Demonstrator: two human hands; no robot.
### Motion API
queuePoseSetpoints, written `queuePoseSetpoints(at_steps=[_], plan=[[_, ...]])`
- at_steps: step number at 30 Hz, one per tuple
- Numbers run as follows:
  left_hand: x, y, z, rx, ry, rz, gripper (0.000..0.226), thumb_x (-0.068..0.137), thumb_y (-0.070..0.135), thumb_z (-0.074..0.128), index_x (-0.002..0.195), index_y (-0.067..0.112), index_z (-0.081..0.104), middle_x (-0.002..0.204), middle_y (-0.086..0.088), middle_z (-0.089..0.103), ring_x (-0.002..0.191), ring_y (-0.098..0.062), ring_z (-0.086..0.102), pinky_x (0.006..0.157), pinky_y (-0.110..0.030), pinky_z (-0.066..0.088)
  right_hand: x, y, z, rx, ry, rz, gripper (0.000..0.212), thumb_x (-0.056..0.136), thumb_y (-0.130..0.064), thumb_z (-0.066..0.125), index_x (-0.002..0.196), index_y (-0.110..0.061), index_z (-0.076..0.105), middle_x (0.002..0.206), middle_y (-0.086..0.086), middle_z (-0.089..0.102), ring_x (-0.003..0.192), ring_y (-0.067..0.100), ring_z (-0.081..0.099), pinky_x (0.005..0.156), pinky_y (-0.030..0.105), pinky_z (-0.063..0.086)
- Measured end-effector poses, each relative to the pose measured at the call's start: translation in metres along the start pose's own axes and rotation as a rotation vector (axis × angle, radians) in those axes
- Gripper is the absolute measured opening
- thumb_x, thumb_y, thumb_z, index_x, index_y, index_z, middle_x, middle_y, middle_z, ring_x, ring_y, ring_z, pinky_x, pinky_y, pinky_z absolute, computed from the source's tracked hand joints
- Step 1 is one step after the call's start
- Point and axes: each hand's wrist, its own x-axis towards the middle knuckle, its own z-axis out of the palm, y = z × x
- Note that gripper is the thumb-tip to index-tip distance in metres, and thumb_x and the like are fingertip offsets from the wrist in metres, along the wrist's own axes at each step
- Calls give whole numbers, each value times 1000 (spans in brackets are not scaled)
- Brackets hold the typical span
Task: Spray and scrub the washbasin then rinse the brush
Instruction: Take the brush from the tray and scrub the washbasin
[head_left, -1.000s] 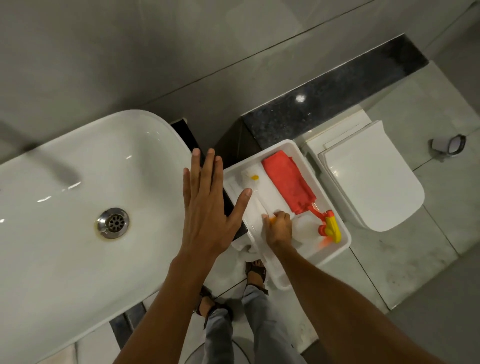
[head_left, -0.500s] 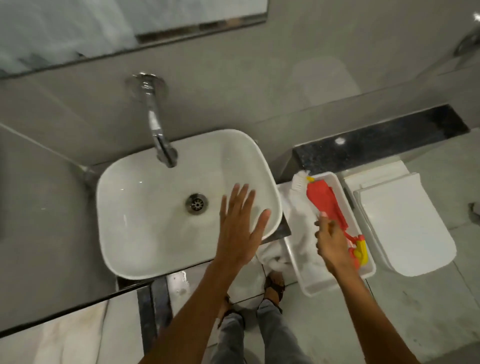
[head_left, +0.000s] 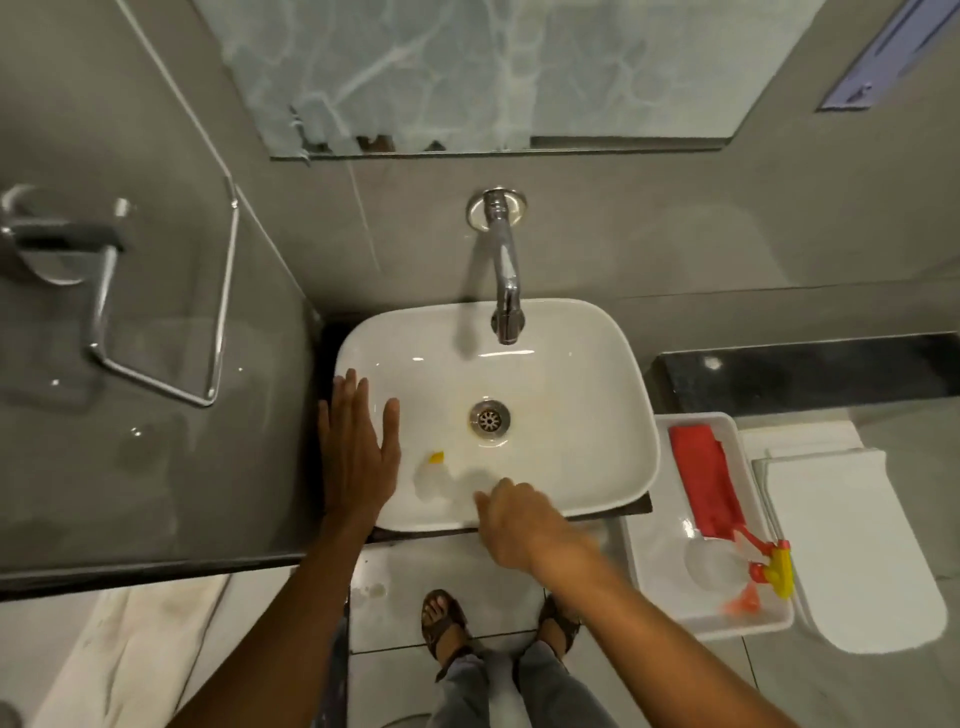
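Observation:
The white washbasin sits in the middle, with a steel drain and a chrome tap over its back edge. My left hand lies flat with fingers spread on the basin's left rim. At the front rim my right hand is closed on a white brush with a yellow mark; the brush is blurred and reaches left inside the bowl. A clear spray bottle with a red and yellow trigger lies in the white tray to the right.
A folded red cloth lies in the tray beside the bottle. Right of the tray stands a white toilet with its lid down. A glass partition with a chrome bar is at the left, and a black ledge at the right.
My right hand lifted the white brush out of the tray and carried it left into the basin. My left hand moved from the basin's right rim to its left rim. The view rose.

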Motion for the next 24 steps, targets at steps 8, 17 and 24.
queuePoseSetpoints(at_steps=[8,17,24], plan=[[-1,0,-2,-23,-11,-52,85,108,72,15,170,15,28,179,-5,25,168,-21,16,137,-45,12,90,11,-50,-72,260,203,38,112,-29,36,134,-3,53,137,18,62,128,37,62,101,42,50],[1,-2,2,-48,-17,-87,81,107,73,27,163,16,41,172,-8,39,164,-27,29,131,-53,32,48,16,3,-320,219,72,28,114,-32,32,130,-16,48,120,7,70,109,27,72,78,34,50],[1,-2,2,-40,-46,-105,91,103,81,19,164,18,40,174,-9,36,164,-28,28,130,-53,33,84,53,-88,-122,330,340,38,113,-31,31,136,-6,48,132,17,65,121,38,66,94,46,51]])
